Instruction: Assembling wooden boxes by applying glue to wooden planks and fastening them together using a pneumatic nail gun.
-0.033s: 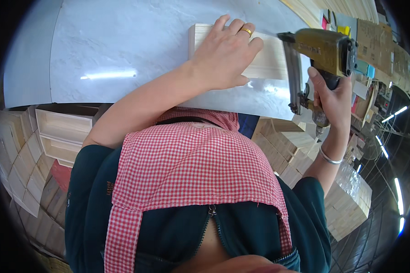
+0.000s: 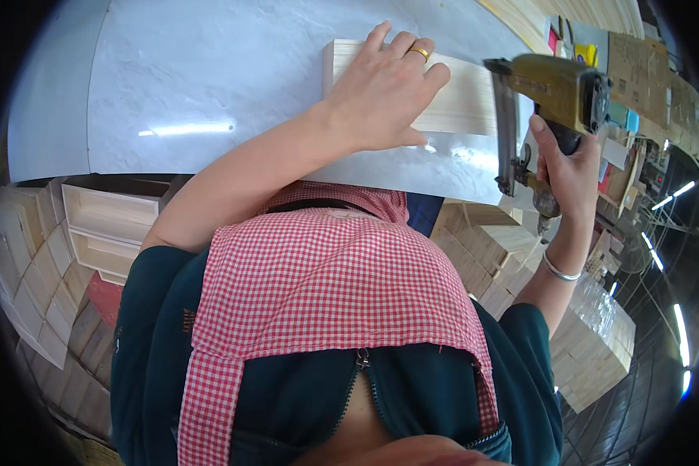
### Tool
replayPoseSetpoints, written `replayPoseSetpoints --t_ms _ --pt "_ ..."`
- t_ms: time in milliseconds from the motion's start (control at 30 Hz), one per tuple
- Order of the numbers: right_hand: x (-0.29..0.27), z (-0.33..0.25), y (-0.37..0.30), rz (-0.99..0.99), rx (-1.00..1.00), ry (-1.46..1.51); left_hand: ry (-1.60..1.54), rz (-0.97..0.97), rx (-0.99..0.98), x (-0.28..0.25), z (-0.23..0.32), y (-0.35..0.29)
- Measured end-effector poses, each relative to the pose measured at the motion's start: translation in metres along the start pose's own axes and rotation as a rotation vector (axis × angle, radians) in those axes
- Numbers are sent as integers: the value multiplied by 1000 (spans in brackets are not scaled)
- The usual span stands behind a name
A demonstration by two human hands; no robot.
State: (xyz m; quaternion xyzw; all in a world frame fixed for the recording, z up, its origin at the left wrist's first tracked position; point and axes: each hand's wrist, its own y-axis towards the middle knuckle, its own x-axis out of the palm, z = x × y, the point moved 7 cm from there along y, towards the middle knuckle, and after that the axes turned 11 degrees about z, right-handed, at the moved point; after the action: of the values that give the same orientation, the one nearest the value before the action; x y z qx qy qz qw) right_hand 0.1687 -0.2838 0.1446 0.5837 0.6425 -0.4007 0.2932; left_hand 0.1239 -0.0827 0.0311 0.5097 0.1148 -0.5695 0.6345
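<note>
Marbled tabletop [image 2: 210,78]; left hand [image 2: 388,93] (gold ring [image 2: 419,52]) spread across wooden piece [image 2: 462,101], right hand [image 2: 571,177] gripping nail gun [image 2: 555,81].

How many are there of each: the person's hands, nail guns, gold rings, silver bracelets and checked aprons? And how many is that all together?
Hands: 2 (left hand, right hand)
Nail gun: 1
Gold ring: 1
Silver bracelet: 1
Checked apron: 1
Total: 6
</note>
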Motion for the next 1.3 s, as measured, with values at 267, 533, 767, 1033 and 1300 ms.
replayPoseSetpoints --t_ms 267,533,767,1033,1300 --pt "-42 156 -28 398 44 -184 -142 12 -164 -37 -32 -8" --pt "-30 305 -35 475 139 -580 -1168 158 -1308 -137 -148 -128" --pt "-15 335 -23 549 243 -663 -825 565 -1356 -174 -163 -192" --pt "-37 333 -25 554 212 -495 -686 937 -1368 -236 -138 -276" --pt "-15 236 -25 784 68 -274 -169 1463 -1399 -352 -72 -483"
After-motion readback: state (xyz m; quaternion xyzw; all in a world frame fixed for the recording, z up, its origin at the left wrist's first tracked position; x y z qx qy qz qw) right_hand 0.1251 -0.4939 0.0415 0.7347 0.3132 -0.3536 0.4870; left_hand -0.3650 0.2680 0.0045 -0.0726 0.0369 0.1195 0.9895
